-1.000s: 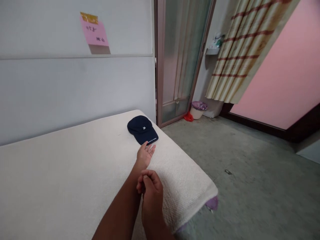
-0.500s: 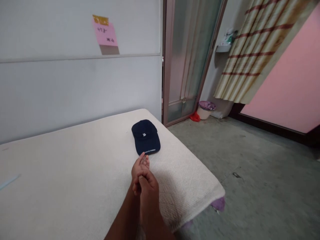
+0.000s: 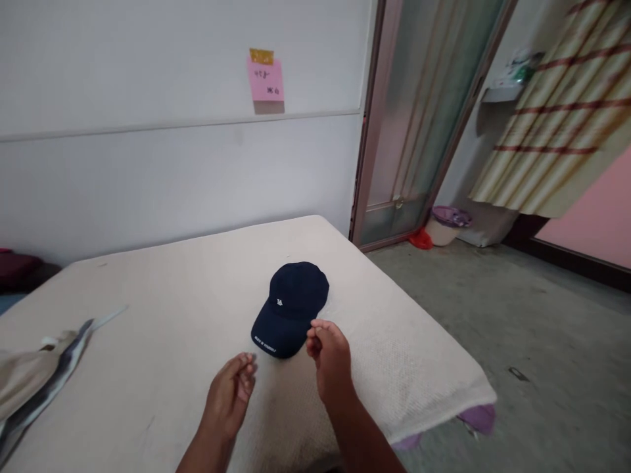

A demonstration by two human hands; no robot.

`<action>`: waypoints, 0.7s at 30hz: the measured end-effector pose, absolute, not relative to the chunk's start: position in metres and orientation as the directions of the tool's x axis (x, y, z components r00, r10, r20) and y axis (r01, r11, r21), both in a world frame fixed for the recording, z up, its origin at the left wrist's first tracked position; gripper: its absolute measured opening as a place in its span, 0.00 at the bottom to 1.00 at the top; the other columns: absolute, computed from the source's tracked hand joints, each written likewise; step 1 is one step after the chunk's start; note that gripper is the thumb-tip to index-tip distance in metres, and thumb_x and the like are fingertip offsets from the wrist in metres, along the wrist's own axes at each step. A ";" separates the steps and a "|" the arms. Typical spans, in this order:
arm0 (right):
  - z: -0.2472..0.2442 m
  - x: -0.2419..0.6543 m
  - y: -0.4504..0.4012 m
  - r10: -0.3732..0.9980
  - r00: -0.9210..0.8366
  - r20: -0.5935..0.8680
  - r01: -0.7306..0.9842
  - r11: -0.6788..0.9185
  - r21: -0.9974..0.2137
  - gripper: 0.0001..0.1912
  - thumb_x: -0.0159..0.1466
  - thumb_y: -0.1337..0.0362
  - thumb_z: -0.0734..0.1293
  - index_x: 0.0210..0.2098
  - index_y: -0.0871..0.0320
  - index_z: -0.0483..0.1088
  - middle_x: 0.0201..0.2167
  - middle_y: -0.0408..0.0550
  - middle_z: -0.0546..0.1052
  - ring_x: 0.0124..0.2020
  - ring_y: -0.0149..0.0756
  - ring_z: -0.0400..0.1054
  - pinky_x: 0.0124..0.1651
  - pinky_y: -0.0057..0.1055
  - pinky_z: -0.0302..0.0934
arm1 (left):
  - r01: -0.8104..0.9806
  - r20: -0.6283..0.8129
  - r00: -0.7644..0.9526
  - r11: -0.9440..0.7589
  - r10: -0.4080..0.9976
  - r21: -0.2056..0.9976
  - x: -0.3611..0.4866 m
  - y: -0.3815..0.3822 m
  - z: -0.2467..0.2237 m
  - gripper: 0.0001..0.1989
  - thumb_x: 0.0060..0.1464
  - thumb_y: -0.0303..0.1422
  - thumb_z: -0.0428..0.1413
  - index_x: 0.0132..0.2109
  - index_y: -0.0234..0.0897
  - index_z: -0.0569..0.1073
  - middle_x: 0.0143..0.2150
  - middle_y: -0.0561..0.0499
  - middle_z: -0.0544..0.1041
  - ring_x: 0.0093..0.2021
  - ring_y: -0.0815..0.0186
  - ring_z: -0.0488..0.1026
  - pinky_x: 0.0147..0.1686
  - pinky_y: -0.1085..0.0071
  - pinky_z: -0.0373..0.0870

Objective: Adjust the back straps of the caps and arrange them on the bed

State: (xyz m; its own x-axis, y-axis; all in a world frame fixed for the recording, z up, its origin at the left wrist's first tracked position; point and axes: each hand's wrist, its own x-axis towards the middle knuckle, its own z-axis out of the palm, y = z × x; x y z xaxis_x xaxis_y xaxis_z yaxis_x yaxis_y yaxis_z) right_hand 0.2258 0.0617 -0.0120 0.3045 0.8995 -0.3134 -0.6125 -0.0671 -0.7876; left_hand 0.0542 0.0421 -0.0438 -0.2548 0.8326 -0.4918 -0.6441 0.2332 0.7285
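Note:
A navy blue baseball cap (image 3: pixel 299 289) lies upright on the bed (image 3: pixel 172 295), its brim turned toward the lower left. White lettering runs along the brim edge, and a small white logo marks the front. Just short of the brim is my left hand (image 3: pixel 231 392), fingers curled together with thumb and fingertips close; nothing shows in it. At the cap's right edge my right hand (image 3: pixel 331 358) is closed, thumb against the bent forefinger. Its fingertips overlap the cap's side in view; whether they touch it I cannot tell.
Grey-beige fabric (image 3: pixel 29 381) with a pale strip lies at the bed's left. A pink note (image 3: pixel 266 80) is taped to the white wall. Right of the bed are a glass-panelled door (image 3: pixel 409 118), a lined bin (image 3: pixel 444 226), a red item (image 3: pixel 420 238) and a striped curtain (image 3: pixel 557 125).
My hands were clasped together in front of the brim; they have come apart to either side. The cap has turned, its brim swinging toward the lower left. The view has shifted left.

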 end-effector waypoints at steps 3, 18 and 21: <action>-0.014 0.221 0.063 0.902 0.292 -0.317 -0.613 -0.078 -0.786 0.09 0.48 0.65 0.65 0.30 0.60 0.68 0.21 0.42 0.71 0.20 0.27 0.61 0.22 0.25 0.53 | -0.551 -0.497 -0.236 0.306 0.835 0.776 0.043 0.031 -0.043 0.04 0.49 0.22 0.58 0.34 0.30 0.72 0.32 0.40 0.79 0.22 0.66 0.75 0.18 0.74 0.70; -0.014 0.196 0.064 0.913 0.237 -0.331 -0.586 -0.138 -0.799 0.09 0.49 0.65 0.66 0.31 0.60 0.69 0.21 0.42 0.71 0.20 0.27 0.62 0.23 0.24 0.54 | -0.650 -0.549 -0.012 0.411 0.836 0.640 0.080 0.077 -0.044 0.08 0.48 0.30 0.61 0.30 0.33 0.69 0.20 0.56 0.70 0.14 0.77 0.64 0.10 0.84 0.55; -0.016 0.202 0.064 0.909 0.253 -0.331 -0.582 -0.130 -0.802 0.09 0.49 0.65 0.66 0.31 0.60 0.69 0.21 0.42 0.71 0.20 0.27 0.61 0.23 0.24 0.53 | -0.705 -0.504 -0.029 0.340 0.863 0.623 0.081 0.071 -0.042 0.10 0.50 0.30 0.60 0.28 0.35 0.65 0.17 0.60 0.64 0.13 0.79 0.59 0.11 0.84 0.54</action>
State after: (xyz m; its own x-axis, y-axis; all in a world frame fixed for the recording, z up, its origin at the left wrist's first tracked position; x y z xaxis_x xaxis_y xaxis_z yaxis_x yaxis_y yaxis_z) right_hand 0.2021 0.0644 -0.0163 0.2527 0.9093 -0.3305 -0.5824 -0.1299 -0.8025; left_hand 0.0811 0.0712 -0.0422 -0.0290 0.8633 -0.5038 -0.7049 0.3397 0.6226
